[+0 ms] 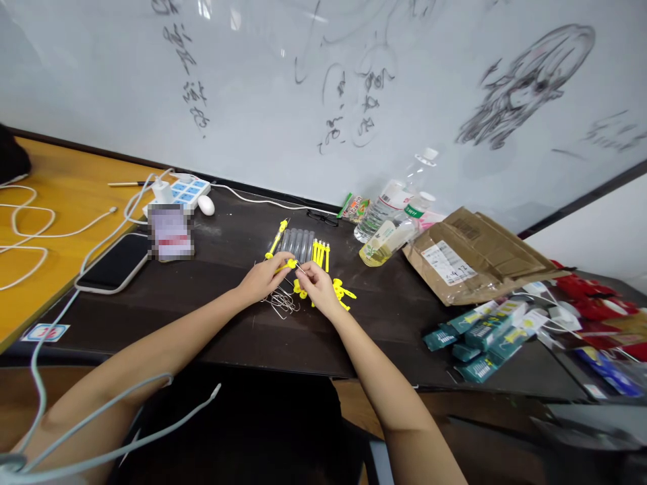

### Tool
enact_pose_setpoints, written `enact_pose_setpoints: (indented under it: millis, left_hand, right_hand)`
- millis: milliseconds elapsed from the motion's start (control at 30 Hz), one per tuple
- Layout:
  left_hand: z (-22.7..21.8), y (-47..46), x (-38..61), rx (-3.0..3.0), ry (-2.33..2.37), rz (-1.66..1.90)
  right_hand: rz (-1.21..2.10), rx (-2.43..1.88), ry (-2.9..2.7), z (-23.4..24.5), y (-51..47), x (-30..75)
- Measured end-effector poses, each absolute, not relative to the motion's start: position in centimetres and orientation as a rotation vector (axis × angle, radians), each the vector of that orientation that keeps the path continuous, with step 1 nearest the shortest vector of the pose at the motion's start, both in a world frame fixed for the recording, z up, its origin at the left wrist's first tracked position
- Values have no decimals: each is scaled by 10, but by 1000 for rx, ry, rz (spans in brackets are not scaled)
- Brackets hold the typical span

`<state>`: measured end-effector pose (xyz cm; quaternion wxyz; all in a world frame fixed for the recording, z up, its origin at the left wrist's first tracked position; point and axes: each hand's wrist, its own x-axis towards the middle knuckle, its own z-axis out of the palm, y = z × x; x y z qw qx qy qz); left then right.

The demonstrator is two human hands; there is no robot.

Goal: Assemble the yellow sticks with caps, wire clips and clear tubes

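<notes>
My left hand (pixel 259 279) is closed on a small yellow plastic piece (pixel 290 264). Just beside it, my right hand (pixel 320 289) pinches a thin metal wire (pixel 300 268), whose end meets the yellow piece. Whether the wire sits inside the piece is too small to tell. Below the hands lies a loose heap of bent metal wires (pixel 284 303). Several clear tubes (pixel 298 244) stand in a row behind the hands, with yellow sticks (pixel 321 254) lined up at their right. A longer yellow piece (pixel 276 239) lies to their left. More yellow parts (pixel 344 292) are partly hidden by my right hand.
At left are a phone (pixel 115 263), a blurred-out device (pixel 170 232), a power strip (pixel 189 192) and cables. Bottles (pixel 381 209), a cardboard parcel (pixel 475 249) and green packets (pixel 498 337) stand or lie at right. A whiteboard (pixel 253 101) rises behind the dark table (pixel 202 330).
</notes>
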<state>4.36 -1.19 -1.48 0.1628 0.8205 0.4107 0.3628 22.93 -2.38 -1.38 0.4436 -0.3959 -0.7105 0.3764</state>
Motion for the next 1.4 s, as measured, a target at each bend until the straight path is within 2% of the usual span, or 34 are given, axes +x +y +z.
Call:
enact_pose_setpoints:
  millis: [233,767,1000,1400]
  left_hand:
    - [-10,-12,42,2370,1154,1090]
    - [-6,-20,43,2544,1047,809]
    - [-5,-20,44,2504,1050,816]
    - [-11,-14,43,2510,1088,901]
  right_hand:
    - [929,-985,-1605,-8,-20,234]
    - [1032,-981,-1652,-8,-20,235]
    - [1087,-993,-1778,-15,-20,234]
    - [1274,-901,-1638,-9,-21,232]
